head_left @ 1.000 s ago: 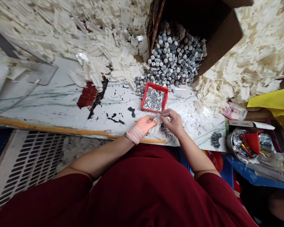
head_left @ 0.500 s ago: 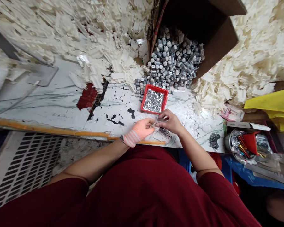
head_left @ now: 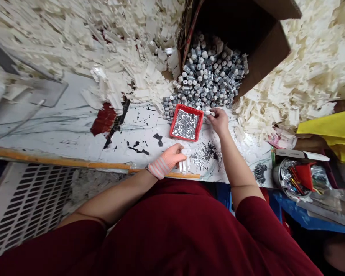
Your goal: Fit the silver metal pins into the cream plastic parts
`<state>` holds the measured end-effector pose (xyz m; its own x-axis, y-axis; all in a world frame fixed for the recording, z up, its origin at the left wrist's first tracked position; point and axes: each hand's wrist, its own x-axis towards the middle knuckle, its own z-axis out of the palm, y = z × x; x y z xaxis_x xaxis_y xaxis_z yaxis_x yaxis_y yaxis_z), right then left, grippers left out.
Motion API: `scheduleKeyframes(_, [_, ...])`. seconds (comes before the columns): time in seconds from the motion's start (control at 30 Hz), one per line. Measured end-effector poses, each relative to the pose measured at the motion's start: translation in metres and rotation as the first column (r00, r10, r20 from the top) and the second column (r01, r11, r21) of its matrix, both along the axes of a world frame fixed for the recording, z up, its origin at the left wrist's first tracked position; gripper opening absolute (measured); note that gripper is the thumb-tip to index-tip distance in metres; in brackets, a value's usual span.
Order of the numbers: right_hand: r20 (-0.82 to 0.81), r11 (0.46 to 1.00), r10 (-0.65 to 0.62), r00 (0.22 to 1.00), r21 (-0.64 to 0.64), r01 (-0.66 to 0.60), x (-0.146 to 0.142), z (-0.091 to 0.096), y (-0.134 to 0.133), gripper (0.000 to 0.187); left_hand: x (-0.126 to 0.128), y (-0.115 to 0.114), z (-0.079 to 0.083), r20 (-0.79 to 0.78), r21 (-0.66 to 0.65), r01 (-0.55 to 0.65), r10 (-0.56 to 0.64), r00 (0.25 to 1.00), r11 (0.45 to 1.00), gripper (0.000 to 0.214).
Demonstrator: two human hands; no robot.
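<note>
My left hand (head_left: pixel 167 159), in an orange-and-grey striped glove, is closed on a white plastic piece (head_left: pixel 184 162) near the table's front edge. Thumb and fingers pinch its upper end. My bare right hand (head_left: pixel 219 121) reaches just right of a red tray (head_left: pixel 173 134) full of small shiny metal pins (head_left: pixel 185 123). Its fingertips are bent together at the near edge of a heap of small grey blocks with white ends (head_left: pixel 211 76); whatever they grip is too small to name. A loose pile of metal pins (head_left: pixel 201 158) lies between my hands.
An open cardboard box (head_left: pixel 264 57) lies behind the grey blocks. Heaps of white plastic pieces (head_left: pixel 143 50) cover the back left, with more (head_left: pixel 313 69) at right. A metal tin (head_left: pixel 278 174) with tools stands at the right edge. Below left is a white slatted crate (head_left: pixel 25 199).
My right hand has left my left hand and moved up and right to the grey blocks. The white piece and the loose pins are now more exposed.
</note>
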<state>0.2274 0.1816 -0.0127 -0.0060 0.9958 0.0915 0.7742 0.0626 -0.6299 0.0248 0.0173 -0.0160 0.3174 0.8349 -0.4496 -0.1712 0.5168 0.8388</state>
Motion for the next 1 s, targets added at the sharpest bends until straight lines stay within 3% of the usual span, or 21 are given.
scheduleKeyframes(0.1, [-0.188,0.995,0.093,0.978,-0.013,-0.097,-0.014,0.012,-0.063,0.032,0.008,0.004,0.002,0.05,-0.08,-0.142,0.147,0.988,0.987,0.026])
scheduleKeyframes(0.2, [-0.25,0.968,0.251,0.935,0.032,-0.251,-0.033,0.015,-0.119,0.027,0.015,0.007,0.01,0.112,-0.121,-0.264,0.278,0.954,0.957,0.036])
scheduleKeyframes(0.33, [-0.194,0.955,0.28,0.94,0.153,-0.253,-0.045,0.01,-0.151,0.023,0.02,0.006,0.02,0.131,-0.107,-0.334,0.347,0.929,0.936,0.036])
scheduleKeyframes(0.5, [-0.196,0.947,0.306,0.932,0.165,-0.276,-0.041,0.01,-0.158,0.03,0.019,0.003,0.021,0.067,-0.101,-0.377,0.384,0.921,0.921,0.034])
scheduleKeyframes(0.63, [-0.126,0.942,0.262,0.957,0.25,-0.225,-0.041,0.012,-0.163,0.02,0.016,0.003,0.02,0.031,-0.069,-0.391,0.394,0.918,0.918,0.034])
scheduleKeyframes(0.73, [-0.08,0.931,0.291,0.953,0.254,-0.263,-0.043,0.013,-0.168,0.017,0.014,0.002,0.017,0.031,-0.025,-0.375,0.376,0.926,0.927,0.034])
scheduleKeyframes(0.83, [-0.066,0.932,0.352,0.934,0.12,-0.343,-0.036,0.021,-0.162,0.02,0.012,0.001,0.014,0.021,-0.017,-0.316,0.316,0.948,0.949,0.034])
scheduleKeyframes(0.93, [-0.07,0.876,0.44,0.895,-0.188,-0.445,-0.007,0.036,-0.129,0.026,0.012,0.0,0.011,0.058,-0.07,-0.221,0.225,0.973,0.973,0.033])
scheduleKeyframes(0.97, [-0.033,0.86,0.432,0.901,-0.285,-0.423,0.008,0.042,-0.111,0.027,0.012,0.0,0.011,0.076,-0.086,-0.187,0.193,0.978,0.979,0.033])
scheduleKeyframes(1.0, [0.1,0.922,0.297,0.95,-0.29,-0.258,0.025,0.047,-0.091,0.028,0.012,0.001,0.011,0.088,-0.097,-0.159,0.167,0.982,0.983,0.034])
